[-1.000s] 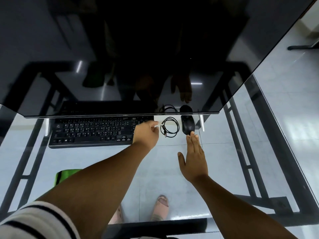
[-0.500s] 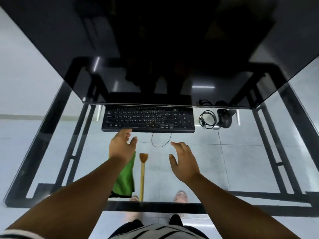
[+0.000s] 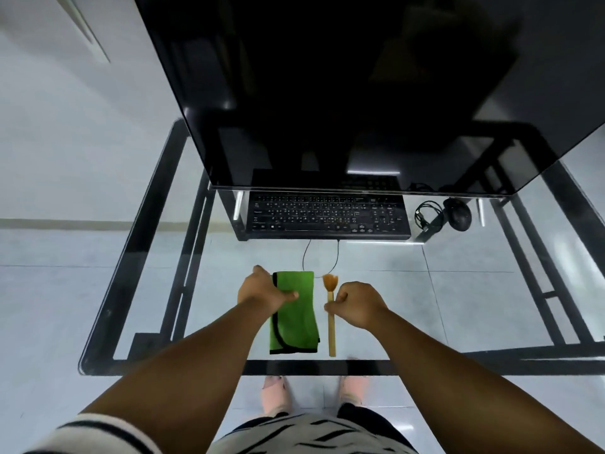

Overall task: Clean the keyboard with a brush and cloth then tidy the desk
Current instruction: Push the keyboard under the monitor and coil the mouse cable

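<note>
Glass makes up the counter [image 3: 458, 306], so I see the floor tiles and the black frame straight through it. At the far side a big dark monitor [image 3: 360, 93] leans over the scene and shades the top row of the black keyboard [image 3: 327, 216], which lies flat just under its lower edge. A thin cable [image 3: 306, 253] loops out from the keyboard's near edge toward the cloth. To the right of the keyboard sit a coiled black cord [image 3: 427, 216] and, just beside it, a black mouse [image 3: 460, 213].

Near my edge of the counter the green cloth [image 3: 294, 322] lies folded, with a dark trim along its border. Just right of it, apart by a narrow gap, the wooden brush [image 3: 331, 322] lies lengthwise with its bristles pointing toward the keyboard.

My left hand [image 3: 262, 294] rests on the cloth's upper left corner, fingers curled over the edge and the thumb pressed on top, pinching the fabric. My right hand [image 3: 358, 304] is closed in a loose fist against the brush handle; the fingers look wrapped around it, though I can't quite tell how firmly from this angle.
</note>
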`<state>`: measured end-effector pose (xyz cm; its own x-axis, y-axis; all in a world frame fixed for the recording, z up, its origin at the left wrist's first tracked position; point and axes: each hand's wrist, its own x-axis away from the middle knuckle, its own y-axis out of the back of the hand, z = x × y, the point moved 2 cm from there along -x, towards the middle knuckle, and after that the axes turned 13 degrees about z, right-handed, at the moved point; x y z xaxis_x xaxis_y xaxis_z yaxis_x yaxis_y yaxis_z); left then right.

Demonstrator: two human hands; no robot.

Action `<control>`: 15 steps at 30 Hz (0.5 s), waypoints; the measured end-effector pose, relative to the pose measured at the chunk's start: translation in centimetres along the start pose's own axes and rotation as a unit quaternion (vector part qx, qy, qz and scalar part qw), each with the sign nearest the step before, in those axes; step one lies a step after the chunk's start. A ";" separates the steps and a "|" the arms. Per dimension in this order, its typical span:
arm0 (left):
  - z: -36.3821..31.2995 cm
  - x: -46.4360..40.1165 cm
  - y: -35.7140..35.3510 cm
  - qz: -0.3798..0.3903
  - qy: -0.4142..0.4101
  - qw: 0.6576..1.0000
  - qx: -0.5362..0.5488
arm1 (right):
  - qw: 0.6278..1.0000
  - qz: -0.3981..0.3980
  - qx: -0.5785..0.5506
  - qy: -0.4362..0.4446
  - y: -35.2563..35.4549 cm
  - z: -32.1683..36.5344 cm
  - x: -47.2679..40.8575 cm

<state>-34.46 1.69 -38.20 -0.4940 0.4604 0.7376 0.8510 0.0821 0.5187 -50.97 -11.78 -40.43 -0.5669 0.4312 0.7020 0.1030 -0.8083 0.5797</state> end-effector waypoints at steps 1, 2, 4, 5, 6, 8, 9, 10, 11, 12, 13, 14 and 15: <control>0.0 0.0 0.0 0.008 0.016 1.000 0.008 | 1.000 -0.001 -0.010 -0.008 -0.1 0.2 0.2; -0.1 0.0 -0.1 0.015 0.028 0.999 0.016 | 1.000 -0.008 -0.022 -0.016 -0.2 0.3 0.4; -0.1 -0.1 -0.4 0.028 0.032 0.999 0.023 | 0.998 -0.029 -0.051 -0.034 -0.5 0.5 0.8; -0.2 -0.1 -0.6 0.027 0.021 0.999 0.018 | 0.996 -0.042 -0.065 -0.041 -0.5 0.5 1.0; -0.2 -0.2 -0.7 0.021 0.007 1.000 0.012 | 0.994 -0.055 -0.080 -0.046 -0.6 0.4 1.1; -0.4 -0.3 -1.0 0.007 -0.026 1.000 0.008 | 0.989 -0.078 -0.116 -0.045 -0.4 0.3 1.3; -0.5 -0.3 -1.1 0.003 -0.040 0.999 0.021 | 0.985 -0.086 -0.140 -0.042 -0.1 0.2 1.4; -0.7 -0.3 -1.2 0.000 -0.052 0.998 0.047 | 0.981 -0.092 -0.164 -0.037 0.2 0.1 1.4; -0.9 -0.2 -1.3 0.000 -0.064 0.995 0.082 | 0.978 -0.096 -0.185 -0.029 0.6 0.1 1.5; -1.2 0.0 -1.3 0.000 -0.074 0.991 0.114 | 0.974 -0.100 -0.203 -0.020 1.0 0.1 1.4; -1.5 0.2 -1.2 -0.001 -0.085 0.987 0.138 | 0.969 -0.104 -0.222 -0.008 1.4 0.1 1.4; -1.9 0.4 -1.1 -0.003 -0.096 0.983 0.157 | 0.964 -0.112 -0.241 0.003 1.8 0.1 1.4; -2.6 0.7 -0.8 -0.006 -0.111 0.979 0.171 | 0.959 -0.123 -0.256 0.016 2.5 0.3 1.6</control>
<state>-35.93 -0.32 -36.99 -0.4848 0.6354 0.6010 0.8745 0.3618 0.3230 -51.39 -12.99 -37.79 -0.5480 0.6274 0.5532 -0.4467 -0.7786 0.4407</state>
